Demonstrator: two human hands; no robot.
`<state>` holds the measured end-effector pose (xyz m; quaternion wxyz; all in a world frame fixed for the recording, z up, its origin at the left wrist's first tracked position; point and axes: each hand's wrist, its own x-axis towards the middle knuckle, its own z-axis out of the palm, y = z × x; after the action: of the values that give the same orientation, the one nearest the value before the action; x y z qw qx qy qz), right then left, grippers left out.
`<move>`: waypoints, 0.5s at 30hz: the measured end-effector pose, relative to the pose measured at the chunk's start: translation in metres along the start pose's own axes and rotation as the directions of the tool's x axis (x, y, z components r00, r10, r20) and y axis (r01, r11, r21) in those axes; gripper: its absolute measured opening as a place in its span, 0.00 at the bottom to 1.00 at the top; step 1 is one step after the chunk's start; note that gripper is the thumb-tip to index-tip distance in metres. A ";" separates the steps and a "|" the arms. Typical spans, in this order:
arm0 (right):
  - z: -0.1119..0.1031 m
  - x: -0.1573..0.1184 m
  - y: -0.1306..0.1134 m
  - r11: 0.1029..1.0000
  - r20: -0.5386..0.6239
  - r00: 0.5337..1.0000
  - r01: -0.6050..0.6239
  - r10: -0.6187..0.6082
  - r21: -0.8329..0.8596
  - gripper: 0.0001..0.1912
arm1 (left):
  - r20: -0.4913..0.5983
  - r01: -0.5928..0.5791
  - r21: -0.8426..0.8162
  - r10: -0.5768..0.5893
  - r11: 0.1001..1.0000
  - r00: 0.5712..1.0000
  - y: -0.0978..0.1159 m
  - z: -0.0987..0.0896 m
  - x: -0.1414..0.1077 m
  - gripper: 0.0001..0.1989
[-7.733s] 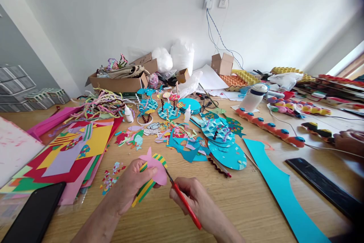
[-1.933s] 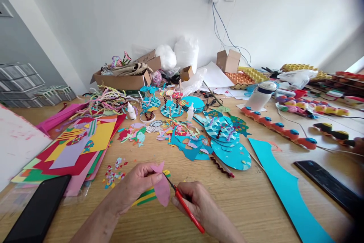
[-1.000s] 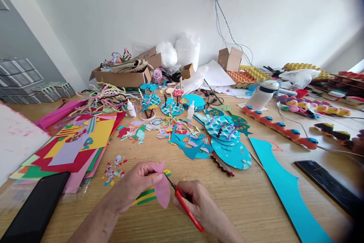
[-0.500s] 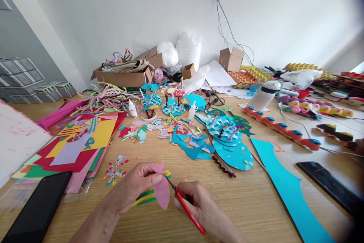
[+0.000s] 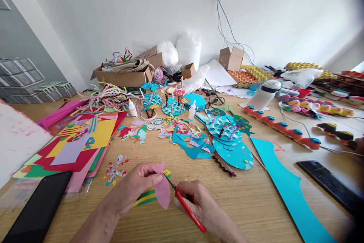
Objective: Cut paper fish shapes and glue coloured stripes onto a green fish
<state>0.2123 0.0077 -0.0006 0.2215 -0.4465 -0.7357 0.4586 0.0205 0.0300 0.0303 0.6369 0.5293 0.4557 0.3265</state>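
Between thumb and fingers, my left hand (image 5: 142, 182) pinches a pink paper fish (image 5: 162, 193) near its tail. My right hand (image 5: 196, 203) is closed around red-handled scissors (image 5: 189, 210), whose dark blades meet the paper's right edge close to my left thumb. Behind the fish, a green-and-yellow striped paper piece (image 5: 146, 197) partly shows; whether my left hand also holds it I cannot tell. Tiny paper scraps (image 5: 116, 170) are scattered to the left of my hands. Farther off lie small cut paper fish (image 5: 140, 134).
Coloured paper sheets (image 5: 82, 152) and a black phone (image 5: 36, 205) are at left. Blue paper discs (image 5: 233, 154), a large blue sheet (image 5: 284, 186) and a dark flat device (image 5: 327, 184) are at right. Glue bottles (image 5: 132, 108) stand behind, before a cardboard box (image 5: 125, 78).
The pink paper fish has shifted very slightly to the right in my left hand. Both hands keep nearly the same position and grip.
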 end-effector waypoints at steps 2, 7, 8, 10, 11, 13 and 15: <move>-0.001 0.000 0.001 1.000 0.003 1.000 -0.005 0.005 -0.002 0.19 | -0.015 0.013 -0.010 -0.013 1.000 1.000 0.000 0.000 0.000 0.09; -0.002 -0.001 0.003 1.000 0.004 1.000 0.002 -0.002 -0.011 0.19 | -0.005 0.020 -0.021 -0.020 1.000 1.000 -0.002 -0.001 0.000 0.09; -0.002 0.000 0.003 1.000 0.002 1.000 0.004 -0.004 -0.014 0.19 | 0.003 0.012 -0.017 -0.012 1.000 1.000 -0.003 -0.001 0.000 0.09; -0.002 0.000 0.004 1.000 -0.002 1.000 0.008 -0.008 -0.023 0.20 | 0.007 0.006 -0.014 -0.006 1.000 1.000 -0.003 -0.001 0.000 0.10; -0.001 0.001 0.004 1.000 0.000 1.000 0.012 -0.012 -0.026 0.20 | 0.003 0.010 -0.015 -0.010 1.000 1.000 -0.003 -0.002 -0.001 0.10; -0.001 0.001 0.004 0.999 0.012 1.000 0.021 -0.021 -0.027 0.19 | -0.006 0.030 -0.017 -0.030 0.999 1.000 -0.003 -0.003 -0.001 0.09; 0.001 0.001 0.005 0.999 0.023 0.999 0.026 -0.026 -0.022 0.18 | -0.015 0.037 -0.026 -0.037 0.999 0.999 -0.003 -0.003 -0.001 0.08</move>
<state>0.2134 0.0095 -0.0053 0.2142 -0.4342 -0.7490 0.4523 0.0170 0.0295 0.0280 0.6460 0.5102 0.4660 0.3244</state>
